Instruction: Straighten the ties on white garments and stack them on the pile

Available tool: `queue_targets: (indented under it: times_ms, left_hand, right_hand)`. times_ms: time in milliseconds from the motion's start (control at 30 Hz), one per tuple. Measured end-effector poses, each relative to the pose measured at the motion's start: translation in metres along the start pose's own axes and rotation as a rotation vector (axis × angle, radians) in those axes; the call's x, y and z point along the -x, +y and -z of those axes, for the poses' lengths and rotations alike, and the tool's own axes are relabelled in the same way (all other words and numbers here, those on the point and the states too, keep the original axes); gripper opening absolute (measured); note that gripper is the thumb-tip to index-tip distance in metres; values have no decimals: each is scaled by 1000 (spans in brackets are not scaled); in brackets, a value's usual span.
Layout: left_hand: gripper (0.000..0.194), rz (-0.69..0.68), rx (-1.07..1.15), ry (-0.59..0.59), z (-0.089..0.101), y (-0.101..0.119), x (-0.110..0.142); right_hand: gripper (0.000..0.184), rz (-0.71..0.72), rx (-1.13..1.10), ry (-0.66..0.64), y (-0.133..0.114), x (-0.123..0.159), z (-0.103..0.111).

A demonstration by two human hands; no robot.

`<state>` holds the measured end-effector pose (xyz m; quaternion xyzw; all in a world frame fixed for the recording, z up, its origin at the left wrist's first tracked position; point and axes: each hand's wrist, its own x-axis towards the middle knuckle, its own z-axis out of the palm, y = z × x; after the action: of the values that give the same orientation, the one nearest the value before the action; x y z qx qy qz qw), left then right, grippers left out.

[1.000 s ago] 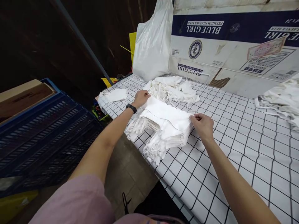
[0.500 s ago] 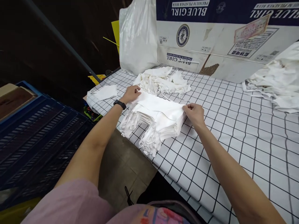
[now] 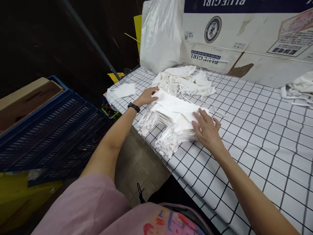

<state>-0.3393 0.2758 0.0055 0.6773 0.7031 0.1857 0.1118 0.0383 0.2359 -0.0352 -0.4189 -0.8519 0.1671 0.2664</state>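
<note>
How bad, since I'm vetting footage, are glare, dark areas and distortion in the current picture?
Head view: the white cloth stack looks washed out on top; the plastic bag carries glossy highlights; the upper-left background is nearly black; the right forearm looks stretched, probably by a wide lens.

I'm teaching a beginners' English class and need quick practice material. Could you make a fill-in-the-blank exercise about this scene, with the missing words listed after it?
1. The dark wristband is worn on the person's ____ arm.
2. The left hand and the right hand are both at a neat stack of cloth pieces coloured ____.
3. The tablecloth has a grid of ____ lines.
4. The lettering on the cardboard box appears upside ____.

Missing words: left; white; black; down.
</note>
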Motion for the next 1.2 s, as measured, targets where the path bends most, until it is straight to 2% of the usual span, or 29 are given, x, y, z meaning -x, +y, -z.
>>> queue_targets:
  times_ms: [133,267,367,467,633,733,800,867,967,1033,1100,1200]
  left_hand:
    - [41,-97,-44,61,-17,-5,8]
    - [36,-80,-90,69,-21,-1,14]
    - [35,-43,-102,160,-14,9,12]
    - [33,-27,-150,215,-9,30,2]
    - [27,-183,-232,6,-18,86,-32]
    - [26,-268,-255,-87,-35,121,-62]
    - [29,-291,-271,-127,-50,142,-82]
    - [34,-292,-278,-156,-64,158,-101]
    - [38,-257,-261,-200,-84,174,-121]
    - [36,-226,-222,-226,-93,179,-129]
    - [31,-206,-162,-227,-97,181,-132]
    - [18,-199,-41,-160,-92,182,-130]
  right_hand:
    - [56,-25,71,-96,4,8,-16]
    - [58,-43,-3,-96,6,10,-17]
    - [54,-75,-89,-11,8,2,-6]
    - [49,-100,-130,91,13,-26,6]
    - [40,-188,-37,-37,34,-106,8]
    - [47,-238,14,-38,52,-148,-1]
    - [53,-253,45,-45,62,-166,-8]
    - [49,-252,60,-72,71,-177,-14]
    - [34,-271,59,-115,82,-186,-19]
    - [38,-294,41,-119,86,-189,-18]
    - [35,-301,6,-98,87,-188,-12]
    - [13,-281,-69,0,84,-183,8]
